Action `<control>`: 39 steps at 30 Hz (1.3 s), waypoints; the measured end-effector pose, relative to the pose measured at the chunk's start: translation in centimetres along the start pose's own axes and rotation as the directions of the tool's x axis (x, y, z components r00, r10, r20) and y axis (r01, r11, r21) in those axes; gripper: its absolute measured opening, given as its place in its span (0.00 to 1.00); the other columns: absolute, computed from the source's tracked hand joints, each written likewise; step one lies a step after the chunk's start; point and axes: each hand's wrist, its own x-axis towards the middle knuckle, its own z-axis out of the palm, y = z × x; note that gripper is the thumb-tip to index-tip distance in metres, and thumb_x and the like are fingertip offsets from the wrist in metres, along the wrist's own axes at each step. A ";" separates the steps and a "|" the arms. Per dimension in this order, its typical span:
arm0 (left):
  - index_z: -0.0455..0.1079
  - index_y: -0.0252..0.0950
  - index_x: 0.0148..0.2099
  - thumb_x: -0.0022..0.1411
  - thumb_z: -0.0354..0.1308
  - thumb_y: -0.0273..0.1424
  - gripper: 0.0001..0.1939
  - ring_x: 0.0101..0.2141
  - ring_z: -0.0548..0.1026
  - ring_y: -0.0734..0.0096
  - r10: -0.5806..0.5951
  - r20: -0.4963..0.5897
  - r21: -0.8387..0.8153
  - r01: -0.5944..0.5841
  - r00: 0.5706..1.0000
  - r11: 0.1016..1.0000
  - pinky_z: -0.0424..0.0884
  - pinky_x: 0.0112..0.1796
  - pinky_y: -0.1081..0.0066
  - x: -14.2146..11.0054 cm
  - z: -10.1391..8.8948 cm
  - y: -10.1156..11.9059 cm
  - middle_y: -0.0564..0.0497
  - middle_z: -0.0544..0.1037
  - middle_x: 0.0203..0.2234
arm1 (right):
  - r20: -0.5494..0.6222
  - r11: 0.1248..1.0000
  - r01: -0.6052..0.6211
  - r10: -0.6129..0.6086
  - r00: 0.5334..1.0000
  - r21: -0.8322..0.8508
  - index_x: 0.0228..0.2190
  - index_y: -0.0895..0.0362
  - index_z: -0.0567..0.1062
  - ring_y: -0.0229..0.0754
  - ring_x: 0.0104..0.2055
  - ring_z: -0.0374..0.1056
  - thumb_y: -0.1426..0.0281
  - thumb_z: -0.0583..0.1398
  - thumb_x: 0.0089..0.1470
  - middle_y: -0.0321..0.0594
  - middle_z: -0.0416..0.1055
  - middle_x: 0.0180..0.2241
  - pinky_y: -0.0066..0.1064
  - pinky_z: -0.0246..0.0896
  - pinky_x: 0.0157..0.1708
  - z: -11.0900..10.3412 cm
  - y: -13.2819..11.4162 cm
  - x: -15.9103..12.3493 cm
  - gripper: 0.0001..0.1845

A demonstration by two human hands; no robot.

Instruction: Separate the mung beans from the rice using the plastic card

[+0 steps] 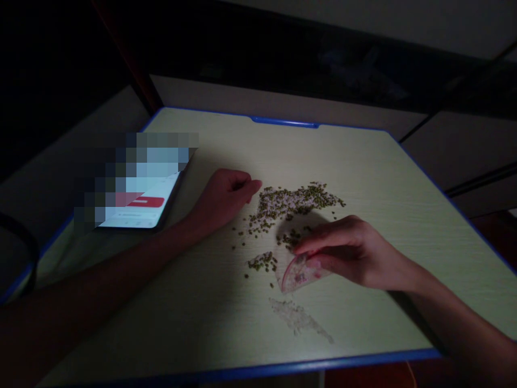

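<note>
A heap of mixed green beans and white rice grains (297, 202) lies spread on a pale table (363, 161). My left hand (226, 196) rests at the heap's left edge, fingers curled with the fingertips against the grains. My right hand (351, 250) holds a small clear cup with a pink rim (301, 273), tipped on its side with the mouth facing left. A smaller clump of green beans (263, 262) sits just left of the cup. A thin patch of white rice (299, 319) lies nearer me, below the cup.
The table has a blue rim (283, 122). A lit phone (139, 207) lies at the left side of the table, part of its screen blurred. The room around is dark, with a floor and dark furniture beyond.
</note>
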 end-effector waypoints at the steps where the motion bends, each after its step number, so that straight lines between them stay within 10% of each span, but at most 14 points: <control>1: 0.55 0.35 0.15 0.52 0.49 0.34 0.17 0.14 0.53 0.82 0.004 0.000 -0.003 -0.004 1.000 1.000 0.49 0.19 0.76 0.0 0.0 -0.1 0.59 0.54 0.08 | 0.000 1.000 -0.008 0.008 1.000 0.016 0.34 0.60 0.79 0.37 0.29 0.73 0.78 0.59 0.49 0.39 0.78 0.28 0.24 0.67 0.27 0.0 0.0 0.0 0.10; 39: 0.55 0.34 0.14 0.54 0.51 0.31 0.19 0.13 0.52 0.84 0.105 0.015 -0.091 -0.103 0.994 0.990 0.49 0.19 0.76 0.3 0.1 -0.8 0.61 0.54 0.08 | -0.143 0.988 -0.088 0.106 0.984 0.130 0.33 0.67 0.78 0.35 0.22 0.69 0.76 0.61 0.45 0.44 0.76 0.22 0.21 0.64 0.20 1.6 0.0 0.3 0.10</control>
